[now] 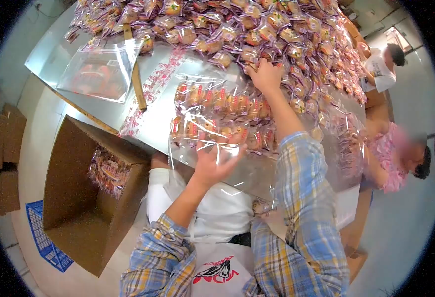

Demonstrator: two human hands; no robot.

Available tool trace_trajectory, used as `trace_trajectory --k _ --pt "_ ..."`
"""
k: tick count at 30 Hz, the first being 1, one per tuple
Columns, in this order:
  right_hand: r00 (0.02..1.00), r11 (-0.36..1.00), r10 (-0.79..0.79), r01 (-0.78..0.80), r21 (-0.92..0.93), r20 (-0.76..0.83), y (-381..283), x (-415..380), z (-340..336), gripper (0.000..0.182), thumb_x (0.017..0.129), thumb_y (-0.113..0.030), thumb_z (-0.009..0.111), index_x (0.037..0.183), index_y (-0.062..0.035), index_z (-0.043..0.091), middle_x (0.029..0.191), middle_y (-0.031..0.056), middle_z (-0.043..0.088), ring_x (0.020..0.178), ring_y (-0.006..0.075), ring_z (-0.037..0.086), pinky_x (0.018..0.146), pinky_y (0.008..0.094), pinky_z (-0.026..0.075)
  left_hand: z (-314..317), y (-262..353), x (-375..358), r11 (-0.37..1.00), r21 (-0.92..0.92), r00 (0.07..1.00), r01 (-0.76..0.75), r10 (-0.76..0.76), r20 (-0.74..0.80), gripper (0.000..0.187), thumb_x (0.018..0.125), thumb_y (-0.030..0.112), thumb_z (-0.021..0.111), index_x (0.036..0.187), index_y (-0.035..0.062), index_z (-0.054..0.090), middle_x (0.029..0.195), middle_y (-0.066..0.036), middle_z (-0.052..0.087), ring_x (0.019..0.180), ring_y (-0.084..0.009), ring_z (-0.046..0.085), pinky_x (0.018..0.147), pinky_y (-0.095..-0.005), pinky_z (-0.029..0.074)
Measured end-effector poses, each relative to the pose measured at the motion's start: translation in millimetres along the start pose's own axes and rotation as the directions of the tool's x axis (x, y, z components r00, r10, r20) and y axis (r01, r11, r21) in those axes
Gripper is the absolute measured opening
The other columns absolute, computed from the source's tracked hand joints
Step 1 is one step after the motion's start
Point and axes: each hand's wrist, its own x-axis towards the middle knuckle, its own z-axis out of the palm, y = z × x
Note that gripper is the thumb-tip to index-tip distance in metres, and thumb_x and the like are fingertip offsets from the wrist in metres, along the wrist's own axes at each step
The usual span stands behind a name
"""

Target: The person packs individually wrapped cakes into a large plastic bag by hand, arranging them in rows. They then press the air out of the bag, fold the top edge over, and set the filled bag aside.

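A large clear plastic bag (pixel 257 173) lies at the table's near edge, with rows of small wrapped pastries (pixel 232 104) in it. My left hand (pixel 212 163) is at the bag's near side, fingers spread, with the shiny film over part of it. Farther off, my right hand (pixel 267 76) reaches over the rows to the edge of a big pile of wrapped pastries (pixel 277 34). Its fingers are bent closed around a small wrapped pastry, which they mostly hide.
An open cardboard box (pixel 74 218) with a filled bag inside stands at left, beside a blue crate (pixel 44 237). On the table lie a clear bag (pixel 98 74) and a wooden strip (pixel 137 84). Two people (pixel 383 67) work along the right side.
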Motion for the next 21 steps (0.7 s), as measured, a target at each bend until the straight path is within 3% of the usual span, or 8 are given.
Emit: trace_trajectory --k 2,5,6,10,13,17,18,21 --pt "0.996 1.000 -0.017 0.015 -0.019 -0.087 -3.7 -4.9 2.2 0.051 0.085 -0.028 0.079 0.123 -0.0019 0.059 0.116 0.0205 0.071 0.118 0.0382 0.066 0.099 0.0540 0.051 -1.8 2.4 -0.3 1.000 0.008 1.000 0.015 -0.015 0.022 0.040 0.089 0.026 0.071 0.128 0.0269 0.071 0.147 0.003 0.062 0.136 -0.0202 0.055 0.119 -0.0689 0.024" --pt "0.993 0.987 -0.079 0.090 0.129 -0.091 0.4 -9.7 -8.0 0.050 0.083 -0.022 0.078 0.124 -0.0006 0.058 0.118 0.0217 0.070 0.114 0.0386 0.067 0.096 0.0518 0.054 0.5 5.7 2.8 0.999 -0.018 0.998 0.039 -0.038 0.046 0.042 0.087 0.026 0.070 0.129 0.0266 0.070 0.145 0.004 0.063 0.137 -0.0184 0.054 0.118 -0.0695 0.025" --pt "0.980 0.947 -0.158 0.184 0.263 -0.117 6.6 -10.4 -8.9 0.058 0.082 -0.030 0.079 0.126 0.0000 0.055 0.119 0.0230 0.068 0.113 0.0415 0.067 0.097 0.0527 0.054 0.1 6.1 3.5 0.999 -0.020 0.997 0.044 -0.043 0.070 0.042 0.087 0.026 0.070 0.129 0.0266 0.070 0.145 0.004 0.063 0.137 -0.0181 0.054 0.117 -0.0695 0.025" --pt "0.978 0.993 -0.116 0.117 0.004 0.173 19.1 -9.1 -16.4 0.074 0.081 -0.043 0.080 0.133 -0.0014 0.049 0.120 0.0238 0.068 0.113 0.0426 0.068 0.100 0.0515 0.053 -5.8 5.5 4.1 0.998 -0.048 0.995 -0.048 0.052 0.083 0.045 0.085 0.023 0.073 0.130 0.0269 0.070 0.143 0.003 0.063 0.134 -0.0193 0.057 0.120 -0.0678 0.022" --pt "0.998 1.000 0.012 -0.011 -0.016 0.068 8.9 -14.5 -7.6 0.077 0.079 -0.055 0.082 0.131 -0.0043 0.056 0.109 0.0197 0.075 0.104 0.0395 0.072 0.094 0.0489 0.054 -8.0 3.8 8.0 0.991 -0.047 0.983 -0.126 0.132 0.129 0.047 0.086 0.024 0.070 0.134 0.0270 0.068 0.143 0.004 0.063 0.131 -0.0182 0.058 0.118 -0.0679 0.025" --pt "0.999 0.999 -0.018 0.019 -0.034 0.038 2.3 -15.6 -12.3 0.084 0.074 -0.047 0.087 0.135 -0.0028 0.050 0.126 0.0213 0.068 0.115 0.0398 0.069 0.100 0.0514 0.052 -5.0 6.9 6.5 0.995 0.019 0.971 -0.099 0.092 0.222 0.052 0.086 0.024 0.067 0.138 0.0262 0.066 0.144 0.004 0.063 0.127 -0.0166 0.060 0.116 -0.0663 0.029" --pt "0.991 0.997 0.039 -0.029 -0.078 0.125 -2.4 -16.5 -22.7 0.087 0.073 -0.043 0.087 0.138 -0.0029 0.047 0.136 0.0210 0.062 0.122 0.0390 0.064 0.103 0.0508 0.051 0.0 4.5 7.5 0.996 -0.011 0.984 -0.087 0.087 0.155 0.044 0.086 0.027 0.074 0.130 0.0265 0.071 0.136 0.004 0.068 0.121 -0.0170 0.064 0.120 -0.0612 0.023" --pt "0.998 0.982 0.033 -0.043 -0.186 -0.058 -0.1 -23.1 -26.4 0.082 0.072 -0.040 0.086 0.137 -0.0040 0.050 0.135 0.0214 0.061 0.124 0.0381 0.062 0.103 0.0510 0.050 0.9 3.0 7.9 0.994 -0.109 1.000 -0.003 0.000 -0.025 0.047 0.078 0.019 0.076 0.124 0.0188 0.073 0.131 0.003 0.069 0.114 -0.0187 0.066 0.116 -0.0588 0.028"
